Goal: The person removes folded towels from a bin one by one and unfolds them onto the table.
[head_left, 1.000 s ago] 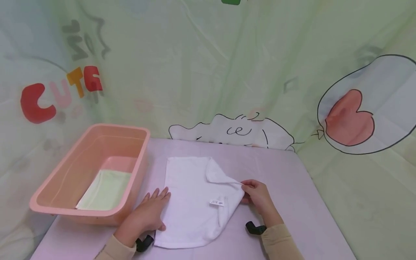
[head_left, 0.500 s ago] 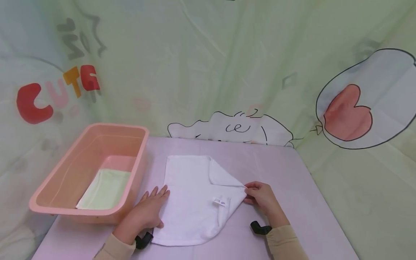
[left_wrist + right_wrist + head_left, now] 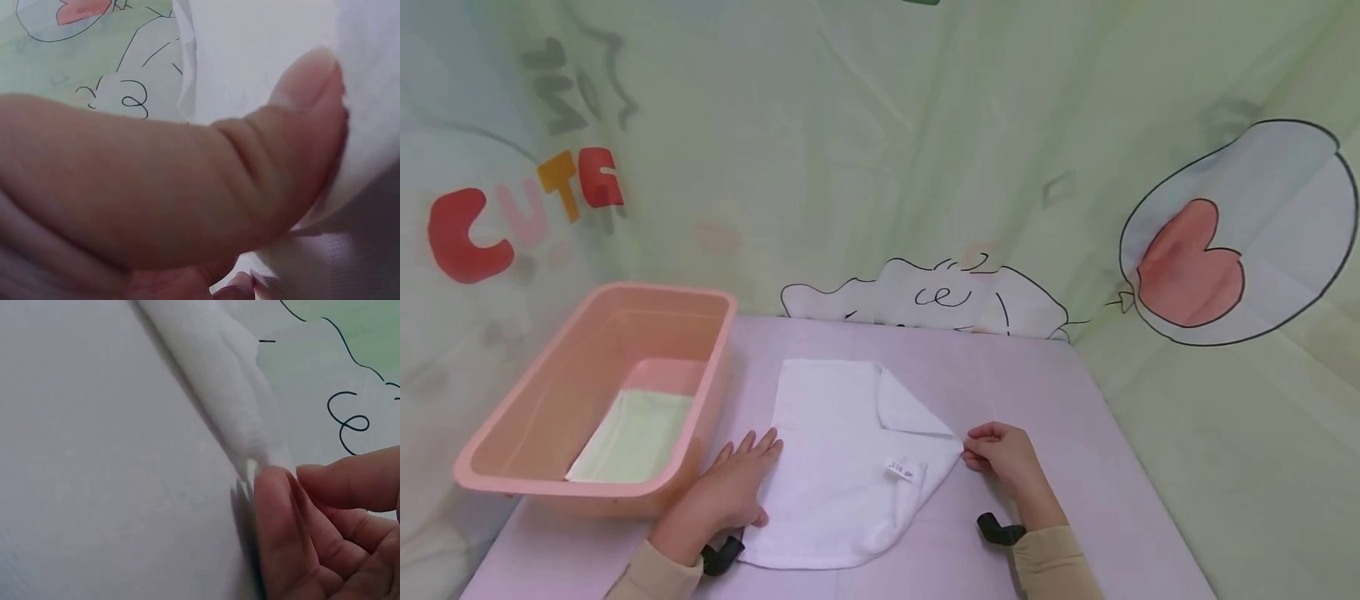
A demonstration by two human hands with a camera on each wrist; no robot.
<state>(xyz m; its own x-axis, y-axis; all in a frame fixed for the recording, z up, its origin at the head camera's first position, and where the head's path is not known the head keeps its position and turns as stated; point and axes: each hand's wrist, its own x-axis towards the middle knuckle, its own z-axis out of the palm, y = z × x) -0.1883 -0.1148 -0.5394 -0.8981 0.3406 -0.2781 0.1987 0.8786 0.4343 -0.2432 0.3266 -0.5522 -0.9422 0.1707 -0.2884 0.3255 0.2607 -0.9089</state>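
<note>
A white towel [image 3: 827,450] lies spread on the table, with its far right corner folded inward and a small printed label [image 3: 904,471] on top. My left hand [image 3: 730,487] rests on the towel's left edge, fingers spread and straight; in the left wrist view its thumb [image 3: 300,137] lies against the white cloth. At the towel's pointed right corner, my right hand [image 3: 1009,458] pinches the tip of the cloth between thumb and fingers. Close up in the right wrist view, the fingertips [image 3: 272,487] are right at the towel's rolled edge.
A pink plastic basin [image 3: 718,358] stands to the left, beside my left forearm, with a folded pale green cloth [image 3: 636,437] inside. The lilac table [image 3: 1037,375] ends at a printed curtain [image 3: 850,167] behind and at both sides.
The right hand has drawn the towel's right corner slightly to the right and toward me, and the folded flap lies flatter. The left hand stays on the left edge.
</note>
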